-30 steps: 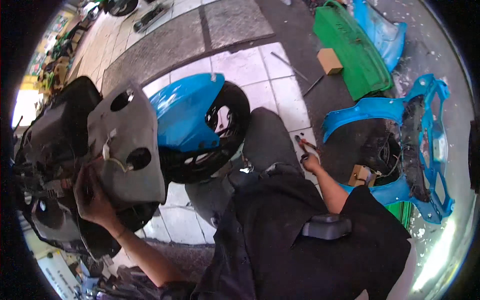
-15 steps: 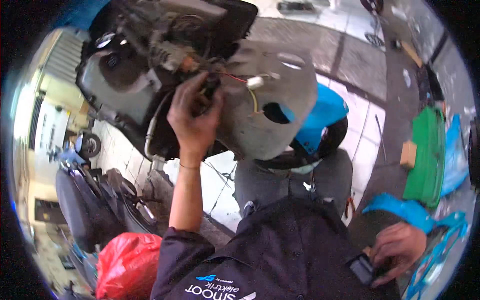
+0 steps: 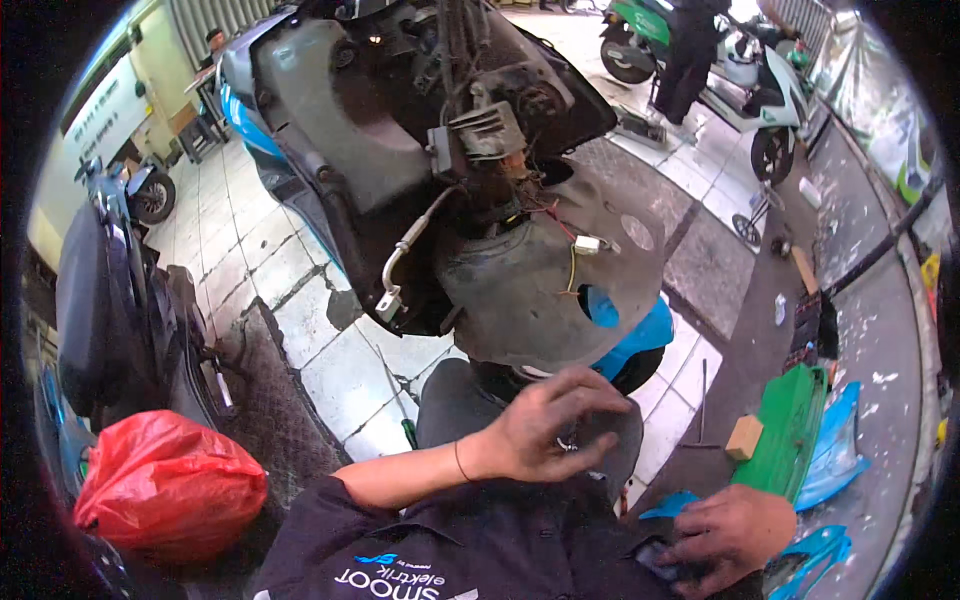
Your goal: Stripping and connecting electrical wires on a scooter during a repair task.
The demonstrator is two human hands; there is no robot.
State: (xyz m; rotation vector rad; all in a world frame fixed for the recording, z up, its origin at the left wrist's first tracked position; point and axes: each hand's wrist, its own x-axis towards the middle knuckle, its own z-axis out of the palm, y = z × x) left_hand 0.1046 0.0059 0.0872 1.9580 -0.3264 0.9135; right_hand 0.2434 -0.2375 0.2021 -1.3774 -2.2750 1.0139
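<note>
My left hand (image 3: 545, 428) is over my lap, fingers curled and thumb apart, with nothing visible between them. Low on the right, my right hand (image 3: 735, 535) is bent with its fingertips at a dark object (image 3: 655, 560) against my side; its kind is unclear. Ahead of me stands a scooter's dark front body (image 3: 350, 130), partly stripped. A worn grey plastic panel (image 3: 510, 290) juts toward me. Red and yellow wires with a white connector (image 3: 588, 244) lie on it. A finned metal part (image 3: 487, 130) sits above the panel, and a bent metal pipe (image 3: 408, 245) hangs at its left.
A red plastic bag (image 3: 170, 485) lies at the left near a black scooter seat (image 3: 95, 310). To the right are a green tray (image 3: 785, 430), a small cardboard box (image 3: 744, 437) and blue panels (image 3: 835, 450). A person (image 3: 688, 60) stands by scooters at the back.
My left hand has come away from the wiring, back toward my lap. My right hand has shifted slightly left and down. The view has tilted up, showing more of the scooter and background.
</note>
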